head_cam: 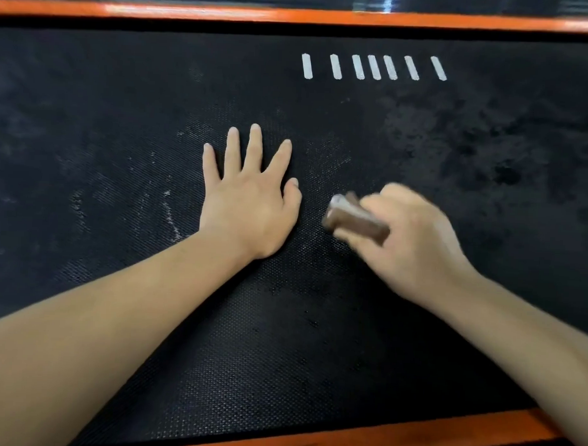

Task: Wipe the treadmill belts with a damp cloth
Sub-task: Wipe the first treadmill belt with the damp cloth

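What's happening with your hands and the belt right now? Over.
Status: left grip flat on belt, fingers spread. Then right grip holds brown cloth, blurred, low over belt. Some whitish smudges beside left grip. In the way: only left grip, beside cloth.

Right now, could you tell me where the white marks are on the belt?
In the head view, the white marks lie right of centre on the belt, near the far orange rail.
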Demonstrator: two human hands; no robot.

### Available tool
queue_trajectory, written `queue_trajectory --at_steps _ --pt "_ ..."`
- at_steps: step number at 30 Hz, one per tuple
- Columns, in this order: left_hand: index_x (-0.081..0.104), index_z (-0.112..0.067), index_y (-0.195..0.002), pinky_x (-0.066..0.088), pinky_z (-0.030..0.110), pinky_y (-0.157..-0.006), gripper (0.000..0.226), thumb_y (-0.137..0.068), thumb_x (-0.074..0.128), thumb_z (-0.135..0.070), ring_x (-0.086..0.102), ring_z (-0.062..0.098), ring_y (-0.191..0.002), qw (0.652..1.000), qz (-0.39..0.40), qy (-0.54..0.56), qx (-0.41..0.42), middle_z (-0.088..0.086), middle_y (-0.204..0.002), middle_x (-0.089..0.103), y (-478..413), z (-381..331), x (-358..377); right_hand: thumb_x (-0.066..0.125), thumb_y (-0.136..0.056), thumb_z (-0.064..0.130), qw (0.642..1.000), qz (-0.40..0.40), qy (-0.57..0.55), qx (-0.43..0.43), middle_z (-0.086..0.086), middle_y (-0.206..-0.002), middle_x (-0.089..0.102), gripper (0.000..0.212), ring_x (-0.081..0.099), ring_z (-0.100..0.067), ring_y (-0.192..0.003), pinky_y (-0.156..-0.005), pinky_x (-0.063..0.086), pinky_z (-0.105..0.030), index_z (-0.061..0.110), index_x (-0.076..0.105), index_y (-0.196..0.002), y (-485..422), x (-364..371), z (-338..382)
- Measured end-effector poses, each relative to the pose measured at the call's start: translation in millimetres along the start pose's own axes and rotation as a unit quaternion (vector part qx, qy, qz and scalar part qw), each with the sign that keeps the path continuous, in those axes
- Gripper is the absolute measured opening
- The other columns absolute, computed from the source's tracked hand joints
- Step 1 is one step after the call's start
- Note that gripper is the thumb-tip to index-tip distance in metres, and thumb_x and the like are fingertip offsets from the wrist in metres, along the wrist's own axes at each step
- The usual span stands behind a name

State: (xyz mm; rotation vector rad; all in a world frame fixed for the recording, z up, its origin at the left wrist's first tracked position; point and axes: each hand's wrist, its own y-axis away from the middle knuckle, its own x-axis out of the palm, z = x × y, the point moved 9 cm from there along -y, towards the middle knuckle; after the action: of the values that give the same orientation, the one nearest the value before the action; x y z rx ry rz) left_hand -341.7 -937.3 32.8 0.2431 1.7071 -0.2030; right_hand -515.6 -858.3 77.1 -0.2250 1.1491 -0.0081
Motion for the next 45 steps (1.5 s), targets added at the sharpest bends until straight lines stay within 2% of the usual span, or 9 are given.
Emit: queue_trajectory --at_steps 3,7,14,18,25,30,36,41,45 --pt "0.012 -0.035 -0.165 -0.006 0.061 -0.125 0.065 -0.103 0.014 -0.054 -0.008 0.036 -0.159 1.0 0.003 -0.003 0.002 0.01 -0.174 0.0 0.0 -0.7 1.0 0.057 -0.085 0.063 0.999 0.012 0.024 -0.046 0.005 -0.075 0.046 0.04 0.05 -0.019 -0.068 -0.06 0.043 -0.035 0.027 0.045 -0.071 -13.1 -1.3 -10.7" --pt "0.014 -0.034 -0.164 -0.004 0.06 -0.125 0.066 -0.102 0.012 -0.057 -0.006 0.036 -0.159 1.0 0.001 -0.004 0.0 0.01 -0.174 0.003 -0.1 -0.4 1.7 0.059 -0.088 0.063 0.983 -0.072 0.095 0.136 -0.004 -0.088 0.056 0.044 0.06 -0.034 -0.088 -0.069 0.042 -0.036 0.02 0.053 -0.081 -82.5 -27.5 -90.3" --pt "0.013 -0.034 -0.164 -0.005 0.06 -0.126 0.067 -0.102 0.012 -0.058 -0.007 0.035 -0.159 1.0 0.001 -0.007 0.0 0.01 -0.174 0.002 -0.1 -1.6 0.7 0.058 -0.084 0.065 0.998 0.019 0.056 -0.032 0.005 -0.076 0.048 0.041 0.051 -0.019 -0.072 -0.065 0.044 -0.037 0.028 0.047 -0.072 -55.8 0.0 -27.2" --pt "0.013 -0.035 -0.164 -0.005 0.059 -0.126 0.066 -0.103 0.012 -0.059 -0.006 0.034 -0.159 1.0 0.001 -0.003 -0.003 0.009 -0.174 0.003 0.1 0.0 1.6 0.061 -0.087 0.061 0.984 -0.077 0.095 0.128 -0.006 -0.088 0.06 0.042 0.06 -0.035 -0.089 -0.069 0.042 -0.038 0.02 0.053 -0.079 -113.8 -28.9 -91.5" --pt "0.013 -0.035 -0.164 -0.004 0.059 -0.126 0.067 -0.102 0.012 -0.06 -0.006 0.035 -0.159 1.0 0.001 -0.005 -0.002 0.009 -0.174 0.003 -1.1 -1.4 0.2 0.054 -0.089 0.062 0.991 0.005 0.122 -0.048 0.002 -0.081 0.05 0.038 0.051 -0.026 -0.075 -0.073 0.04 -0.039 0.026 0.049 -0.079 -90.0 -3.9 -35.7" --pt "0.014 -0.035 -0.164 -0.003 0.059 -0.126 0.068 -0.101 0.01 -0.06 -0.005 0.034 -0.159 1.0 -0.003 -0.005 -0.004 0.009 -0.174 0.005 -0.2 -1.5 -0.7 0.056 -0.088 0.063 0.979 -0.078 0.127 0.137 -0.012 -0.098 0.067 0.045 0.062 -0.038 -0.095 -0.082 0.052 -0.047 0.018 0.06 -0.087 -145.1 -30.6 -89.2" --pt "0.014 -0.036 -0.164 -0.003 0.059 -0.126 0.069 -0.1 0.01 -0.061 -0.005 0.034 -0.159 1.0 0.001 -0.005 -0.005 0.009 -0.174 0.005 -1.1 -2.0 -1.2 0.061 -0.09 0.06 0.997 0.016 0.073 -0.027 0.004 -0.077 0.046 0.04 0.048 -0.022 -0.071 -0.067 0.037 -0.036 0.025 0.047 -0.075 -109.1 5.3 -25.6" --pt "0.014 -0.036 -0.164 -0.004 0.058 -0.126 0.068 -0.101 0.01 -0.061 -0.005 0.033 -0.159 1.0 -0.002 0.003 -0.004 0.008 -0.174 0.006 -0.3 -1.7 -2.1 0.059 -0.09 0.059 0.979 -0.087 0.114 0.145 -0.012 -0.107 0.068 0.042 0.059 -0.036 -0.106 -0.09 0.048 -0.043 0.018 0.065 -0.095 -173.8 -28.7 -94.7" --pt "0.014 -0.036 -0.164 -0.003 0.059 -0.126 0.069 -0.1 0.01 -0.061 -0.005 0.034 -0.159 1.0 -0.003 0.001 -0.005 0.008 -0.174 0.005 -1.0 -2.2 -3.5 0.059 -0.09 0.062 0.996 -0.006 0.094 0.006 -0.001 -0.09 0.057 0.041 0.054 -0.026 -0.084 -0.073 0.043 -0.037 0.022 0.057 -0.083 -168.9 13.9 -42.3"
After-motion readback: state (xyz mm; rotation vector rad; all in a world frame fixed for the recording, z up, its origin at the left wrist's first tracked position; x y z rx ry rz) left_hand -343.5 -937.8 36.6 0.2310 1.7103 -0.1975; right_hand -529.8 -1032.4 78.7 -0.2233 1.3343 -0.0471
